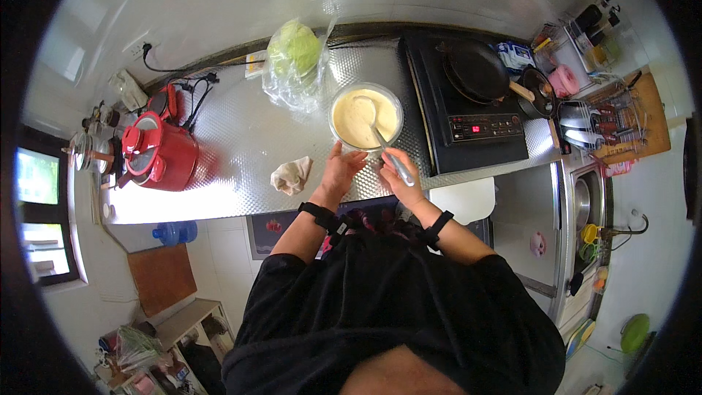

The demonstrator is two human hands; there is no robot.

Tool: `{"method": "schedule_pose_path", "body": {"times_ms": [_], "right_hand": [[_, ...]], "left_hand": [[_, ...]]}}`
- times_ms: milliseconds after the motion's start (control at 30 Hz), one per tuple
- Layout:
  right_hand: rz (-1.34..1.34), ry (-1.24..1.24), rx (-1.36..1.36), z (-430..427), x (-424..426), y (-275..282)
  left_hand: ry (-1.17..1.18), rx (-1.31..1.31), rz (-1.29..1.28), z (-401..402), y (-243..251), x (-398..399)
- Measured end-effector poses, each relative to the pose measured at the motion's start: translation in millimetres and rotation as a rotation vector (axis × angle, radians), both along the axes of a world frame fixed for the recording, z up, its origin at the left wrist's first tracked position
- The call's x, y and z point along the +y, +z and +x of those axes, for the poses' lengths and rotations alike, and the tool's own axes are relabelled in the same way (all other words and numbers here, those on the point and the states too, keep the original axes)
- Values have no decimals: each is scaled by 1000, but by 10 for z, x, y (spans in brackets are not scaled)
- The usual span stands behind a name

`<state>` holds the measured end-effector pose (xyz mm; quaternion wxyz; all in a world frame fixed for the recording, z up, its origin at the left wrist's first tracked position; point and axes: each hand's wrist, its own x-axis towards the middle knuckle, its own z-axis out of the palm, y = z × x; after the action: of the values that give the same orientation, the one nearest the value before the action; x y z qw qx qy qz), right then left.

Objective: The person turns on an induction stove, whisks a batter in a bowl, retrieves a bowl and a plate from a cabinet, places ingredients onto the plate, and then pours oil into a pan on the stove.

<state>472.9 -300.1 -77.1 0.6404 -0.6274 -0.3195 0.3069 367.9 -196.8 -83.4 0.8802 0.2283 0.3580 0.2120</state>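
A clear bowl (332,120) of pale yellow batter or cream stands on the metal-covered counter before me. The round end of a metal ladle (405,169) lies in the mixture, and its handle slants over the near rim into my right hand (401,174), which is closed around it. My left hand (341,171) is at the bowl's near side with its fingers partly spread; whether the fingertips touch the bowl cannot be told. A crumpled beige cloth (292,176) lies left of that hand. Behind the bowl, a pale green cabbage (296,48) sits in a clear plastic bag.
Right of the bowl, a black frying pan (476,70) rests on an induction cooktop (463,156) with a lit display. A red lidded pot (178,156) and black cables (198,100) are at left. Farther right are a small pot (538,90), a wire rack with utensils and a sink (581,203).
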Motion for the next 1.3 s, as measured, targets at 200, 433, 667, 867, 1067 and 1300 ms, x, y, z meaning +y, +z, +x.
{"method": "schedule_pose_path", "body": {"times_ms": [200, 433, 667, 867, 1067, 1300], "right_hand": [[-204, 228, -72, 145, -91, -4], [-261, 189, -211, 456, -658, -121], [-237, 128, -155, 1380, -1967, 85], [-326, -43, 146, 2230, -3449, 12], [-214, -275, 156, 2704, -4617, 62], [-327, -674, 283, 2569, -5246, 322]], "left_hand": [[86, 49, -77, 65, 68, 6], [96, 192, 62, -125, 98, -468], [162, 287, -62, -335, -232, -1656], [103, 422, -175, 632, -42, -2688], [-225, 270, 64, 1918, 207, -3300], [-266, 28, -72, 3009, -223, -3672]]}}
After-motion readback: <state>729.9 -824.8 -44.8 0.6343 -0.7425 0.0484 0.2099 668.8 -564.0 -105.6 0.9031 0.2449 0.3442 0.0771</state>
